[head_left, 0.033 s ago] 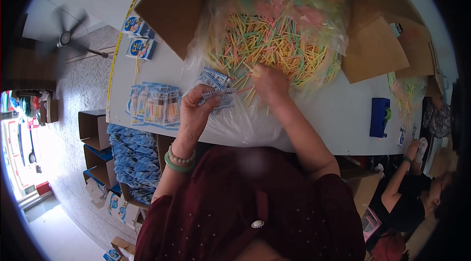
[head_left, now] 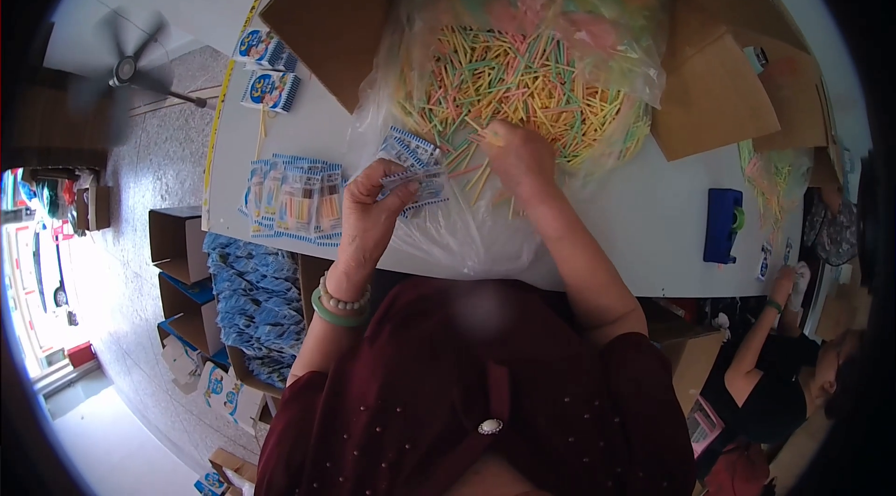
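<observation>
My left hand [head_left: 369, 216] is closed on a small clear packet [head_left: 425, 183] with blue-striped edges, pinched between thumb and fingers. Another such packet [head_left: 408, 146] lies right beyond it. To the right, my right hand [head_left: 523, 165] has its fingers pinched together around a few thin pastel sticks [head_left: 481, 134]. It is at the near edge of a big heap of yellow, pink and green sticks [head_left: 523, 76], which lies in a clear plastic bag [head_left: 467, 239]. The bag spreads from a cardboard carton [head_left: 327, 25] toward me.
Filled packets [head_left: 297, 197] lie in a row left of my left hand, with two small printed boxes [head_left: 271, 90] beyond. A blue tape dispenser [head_left: 721, 225] stands on the right. Below the table's left edge, a box holds many blue packets [head_left: 257, 309]. A co-worker's hand [head_left: 784, 286] is at far right.
My right hand has shifted very slightly to the right, the sticks still in its fingers. My left hand and its packet stay nearly where they were.
</observation>
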A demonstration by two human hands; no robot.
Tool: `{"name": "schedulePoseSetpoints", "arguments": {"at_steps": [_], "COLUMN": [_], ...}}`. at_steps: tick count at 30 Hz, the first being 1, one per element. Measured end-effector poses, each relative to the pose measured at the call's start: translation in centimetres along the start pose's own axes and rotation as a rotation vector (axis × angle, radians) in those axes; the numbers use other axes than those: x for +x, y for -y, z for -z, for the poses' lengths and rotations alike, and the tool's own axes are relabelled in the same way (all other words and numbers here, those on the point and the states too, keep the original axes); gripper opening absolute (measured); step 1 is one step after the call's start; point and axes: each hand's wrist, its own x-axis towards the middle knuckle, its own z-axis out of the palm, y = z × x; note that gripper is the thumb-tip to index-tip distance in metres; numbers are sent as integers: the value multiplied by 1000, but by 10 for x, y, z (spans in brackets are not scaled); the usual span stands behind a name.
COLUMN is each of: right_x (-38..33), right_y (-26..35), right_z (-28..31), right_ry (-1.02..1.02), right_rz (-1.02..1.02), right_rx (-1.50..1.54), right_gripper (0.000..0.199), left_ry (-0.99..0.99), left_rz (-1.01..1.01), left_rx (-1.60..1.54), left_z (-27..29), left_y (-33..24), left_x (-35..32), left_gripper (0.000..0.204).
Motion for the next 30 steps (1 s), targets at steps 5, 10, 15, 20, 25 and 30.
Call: {"name": "schedulePoseSetpoints", "arguments": {"at_steps": [5, 10, 15, 20, 25, 30], "right_x": [0, -28, -42, -45, -41, -46], "right_y": [-34, -2, -13, -4, -9, -12], "right_z": [-2, 15, -37, -42, -34, -35], "right_ry": [-127, -15, -69, -129, -181, -121], "right_rz": [78, 257, 389, 283, 334, 448], "right_rx": [674, 976, 744, 793, 803, 679], "right_gripper": [19, 12, 17, 22, 20, 12], "left_ry": [38, 78, 376, 356, 223, 63], "left_rz": [33, -131, -398, -322, -59, 21], "left_rx": [-175, 26, 372, 296, -29, -49], "left_z": [2, -10, -46, -55, -33, -43], "left_y": [1, 4, 7, 17, 4, 1], "left_x": [1, 2, 10, 7, 15, 10], "left_gripper": [13, 16, 22, 21, 15, 11]}}
